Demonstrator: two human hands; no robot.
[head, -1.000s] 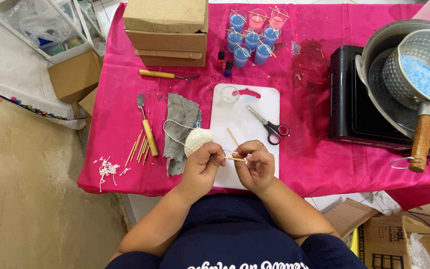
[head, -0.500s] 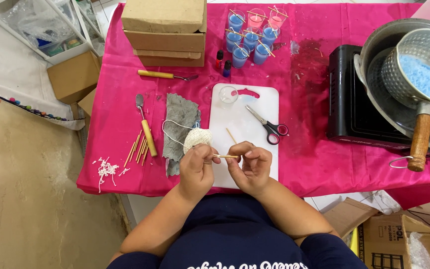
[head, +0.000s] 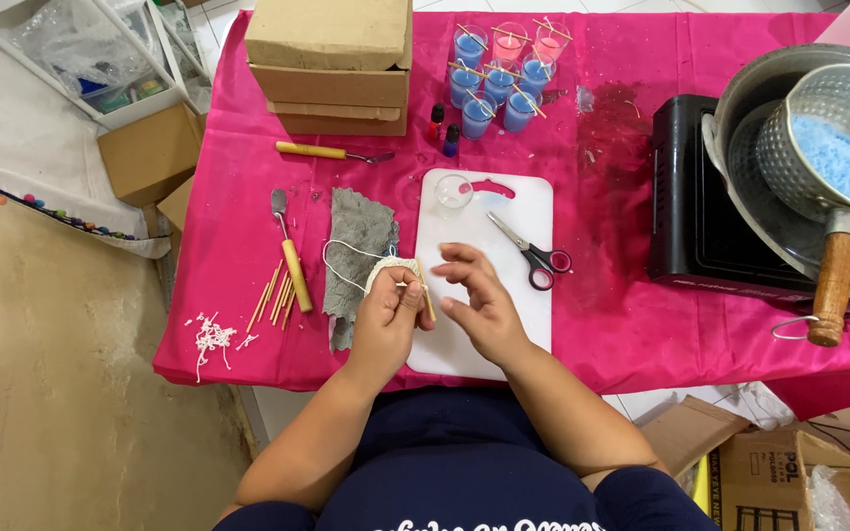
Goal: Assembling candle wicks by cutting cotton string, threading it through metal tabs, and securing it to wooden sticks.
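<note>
On cutting board [head: 518, 324]: empty clear cup [head: 453, 194]; pan [head: 831, 138] holds blue wax [head: 835, 157].

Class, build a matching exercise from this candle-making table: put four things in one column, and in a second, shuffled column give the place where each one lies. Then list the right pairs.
Things:
1. Steel scissors with black and red handles
2. Small clear plastic cup
3. Thin wooden stick
4. Bundle of loose wooden sticks

Places:
A. On the pink cloth, left of the grey rag
B. At the top left of the white cutting board
C. Pinched in the left hand
D. On the right part of the white board

Pairs: 1-D, 2-B, 3-C, 4-A
</note>
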